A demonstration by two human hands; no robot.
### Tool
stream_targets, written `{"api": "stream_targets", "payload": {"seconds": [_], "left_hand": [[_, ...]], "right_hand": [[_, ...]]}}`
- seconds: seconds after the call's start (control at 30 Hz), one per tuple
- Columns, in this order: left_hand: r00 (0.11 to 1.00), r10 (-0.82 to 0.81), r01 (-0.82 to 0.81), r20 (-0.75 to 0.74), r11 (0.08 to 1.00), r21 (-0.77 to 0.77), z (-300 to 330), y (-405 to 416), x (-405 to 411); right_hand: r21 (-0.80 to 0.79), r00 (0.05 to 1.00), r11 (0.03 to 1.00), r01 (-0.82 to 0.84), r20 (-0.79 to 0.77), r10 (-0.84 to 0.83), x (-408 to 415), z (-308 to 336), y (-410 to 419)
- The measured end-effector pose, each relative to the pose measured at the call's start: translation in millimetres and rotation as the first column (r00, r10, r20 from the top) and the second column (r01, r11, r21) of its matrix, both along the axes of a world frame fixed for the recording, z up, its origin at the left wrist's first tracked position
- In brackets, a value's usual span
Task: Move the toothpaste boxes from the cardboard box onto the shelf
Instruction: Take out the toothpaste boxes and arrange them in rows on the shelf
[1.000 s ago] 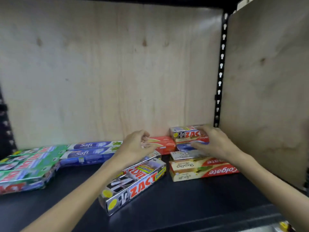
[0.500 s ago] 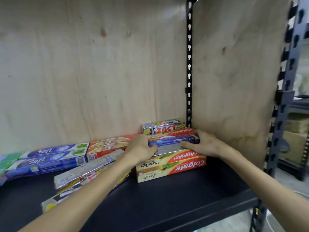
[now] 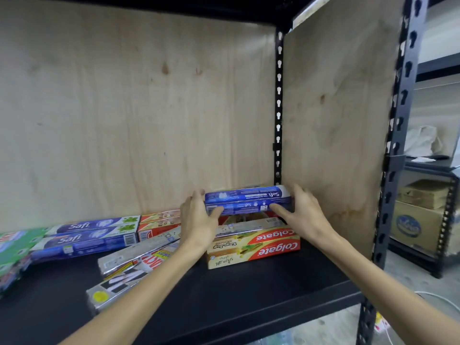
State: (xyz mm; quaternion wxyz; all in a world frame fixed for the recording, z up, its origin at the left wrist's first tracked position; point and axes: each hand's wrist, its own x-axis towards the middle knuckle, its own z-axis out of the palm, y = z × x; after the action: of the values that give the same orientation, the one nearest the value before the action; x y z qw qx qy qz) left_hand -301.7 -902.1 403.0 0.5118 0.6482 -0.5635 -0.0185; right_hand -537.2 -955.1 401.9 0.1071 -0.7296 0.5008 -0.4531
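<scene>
Both hands clasp one blue Safi box [image 3: 247,200] by its ends, left hand [image 3: 199,220] and right hand [image 3: 305,215], holding it above the stack in the back right corner of the shelf [image 3: 249,295]. Colgate boxes [image 3: 254,247] lie beneath. Best set down level, square to the stack, ends flush, then let go.

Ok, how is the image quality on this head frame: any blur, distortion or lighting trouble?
Head view: wide-angle bending bows the black perforated steel upright at right; light glares off the silver foil toothpaste box; the dark shelf board shows little detail; the blue Safi toothpaste box between left hand and right hand stays readable, slightly soft.
</scene>
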Motion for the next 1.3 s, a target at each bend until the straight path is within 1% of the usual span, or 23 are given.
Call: {"api": "stream_targets", "payload": {"seconds": [0.07, 0.13, 0.2, 0.3, 0.53, 0.7, 0.83, 0.97, 1.03, 1.13, 1.2, 1.3], "left_hand": [[0.998, 0.004, -0.007, -0.059, 0.998, -0.056, 5, 15, 12], [0.993, 0.007, -0.016, -0.117, 0.997, -0.071, 9, 34, 27], [0.992, 0.024, -0.033, -0.120, 0.997, -0.073, 12, 56, 43], [0.995, 0.030, -0.038, -0.090, 0.995, -0.090, 15, 99, 69], [0.990, 0.088, -0.098, -0.112, 0.992, -0.081, 2, 187, 146], [0.978, 0.086, -0.089, -0.189, 0.996, -0.006, -12, 235, 188], [0.961, 0.127, -0.119, -0.246, 0.992, 0.046, -18, 256, 203], [0.932, 0.175, -0.154, -0.318, 0.984, 0.090, -25, 260, 203], [0.917, 0.218, -0.184, -0.335, 0.974, 0.128, -23, 258, 202], [0.912, 0.261, -0.218, -0.317, 0.962, 0.163, -16, 253, 196], [0.918, 0.246, -0.204, -0.311, 0.966, 0.161, -12, 249, 195], [0.934, 0.146, -0.096, -0.327, 0.982, 0.164, -19, 245, 205]], "right_hand": [[-0.051, 1.000, 0.999, -0.015, 0.019, 0.016, 6, 3, 11], [-0.096, 0.998, 0.995, -0.040, 0.037, 0.044, 17, 5, 25], [-0.116, 0.996, 0.990, -0.079, 0.039, 0.084, 32, 7, 41], [-0.099, 0.990, 0.986, -0.137, 0.022, 0.139, 58, 8, 65], [-0.035, 0.955, 0.955, -0.295, -0.007, 0.295, 126, -2, 116], [0.006, 0.920, 0.920, -0.393, -0.016, 0.393, 172, -7, 150], [0.004, 0.906, 0.908, -0.420, -0.059, 0.419, 188, -15, 161], [0.033, 0.852, 0.861, -0.507, -0.129, 0.507, 185, -19, 166], [-0.011, 0.858, 0.866, -0.501, -0.141, 0.494, 184, -20, 161], [-0.055, 0.894, 0.898, -0.436, -0.144, 0.425, 185, -20, 151], [-0.019, 0.897, 0.903, -0.430, -0.126, 0.424, 187, -20, 146], [0.026, 0.901, 0.903, -0.428, -0.066, 0.429, 190, -20, 142]]}}
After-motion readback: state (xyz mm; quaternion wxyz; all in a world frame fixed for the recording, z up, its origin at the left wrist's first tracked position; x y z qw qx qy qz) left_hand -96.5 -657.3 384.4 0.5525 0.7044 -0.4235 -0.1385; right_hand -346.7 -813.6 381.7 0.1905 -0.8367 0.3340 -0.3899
